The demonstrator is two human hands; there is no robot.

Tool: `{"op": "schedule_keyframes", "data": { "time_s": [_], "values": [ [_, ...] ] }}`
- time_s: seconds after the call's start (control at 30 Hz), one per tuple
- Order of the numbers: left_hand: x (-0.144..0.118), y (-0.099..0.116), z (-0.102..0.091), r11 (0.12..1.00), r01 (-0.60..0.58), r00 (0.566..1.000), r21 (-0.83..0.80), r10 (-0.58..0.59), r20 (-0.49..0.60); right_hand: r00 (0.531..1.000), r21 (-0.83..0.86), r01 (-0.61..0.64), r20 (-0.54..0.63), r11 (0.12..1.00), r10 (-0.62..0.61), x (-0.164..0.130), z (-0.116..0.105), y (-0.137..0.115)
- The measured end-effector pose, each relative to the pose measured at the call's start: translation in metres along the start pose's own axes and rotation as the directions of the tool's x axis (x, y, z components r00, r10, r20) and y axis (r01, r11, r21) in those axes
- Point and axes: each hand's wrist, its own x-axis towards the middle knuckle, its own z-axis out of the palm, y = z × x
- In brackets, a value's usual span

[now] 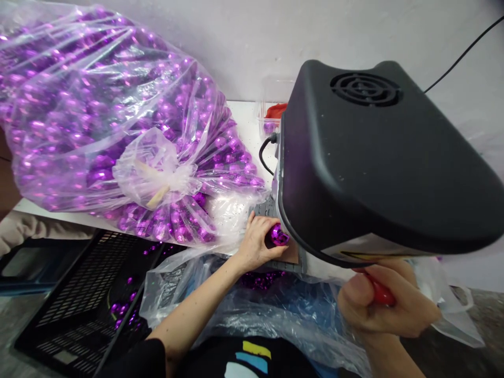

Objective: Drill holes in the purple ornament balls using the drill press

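Two hands busy | left hand (258,242) fingers pinch purple ball (279,235) under black machine (378,163) | right hand (388,307) fingers grip red handle (380,295)

This is a small production workshop. A large clear bag (106,121) packed with purple shiny balls lies on a white bench (246,123), beside a black benchtop machine (378,157). A black plastic crate (79,294) sits below, against a bare wall.

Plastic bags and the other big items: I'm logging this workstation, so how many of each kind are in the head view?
Tied clear bag of purple balls: 1
Black machine: 1
Black crates: 2
Red handle in right hand: 1
Purple ball held by left hand: 1
Total: 6
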Motion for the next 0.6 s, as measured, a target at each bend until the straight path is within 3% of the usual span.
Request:
{"op": "schedule_keyframes", "data": {
  "time_s": [0.3,0.47,0.6],
  "values": [
    [0.0,-0.001,0.002,0.999,-0.011,0.999,-0.033,0.01,-0.044,0.997,-0.015,0.018,-0.08,1.0,-0.019,-0.013,0.01,0.008],
    [-0.001,-0.001,0.002,0.998,0.001,0.999,-0.068,-0.004,-0.032,0.992,-0.021,-0.015,0.127,1.0,0.017,-0.021,0.023,0.013],
    [-0.001,-0.002,0.002,0.996,0.018,1.0,-0.085,-0.02,-0.017,0.972,-0.064,-0.094,0.211,0.994,0.105,-0.003,0.007,0.005]
  ]
}}
